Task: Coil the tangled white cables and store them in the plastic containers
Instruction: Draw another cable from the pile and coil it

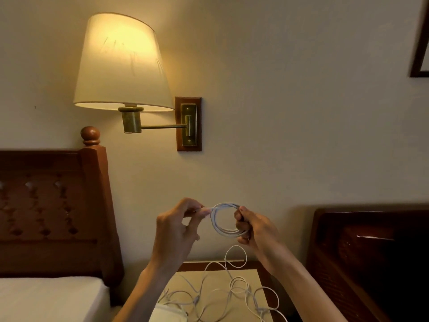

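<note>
A white cable coil [220, 228] of several loops hangs in the air in front of the wall. My right hand [253, 226] grips the coil's right side with curled fingers. My left hand [178, 226] pinches the cable at the coil's upper left between thumb and fingertips. Below, tangled white cables [234, 291] lie spread over the bedside table [213, 275], one loop rising toward the coil. No plastic container is clearly visible.
A lit wall lamp [120, 63] on a brass swing arm hangs above left. A wooden headboard [53, 205] and white mattress [46, 298] stand at left, a second dark headboard [366, 252] at right. A white object [167, 313] shows at the table's near edge.
</note>
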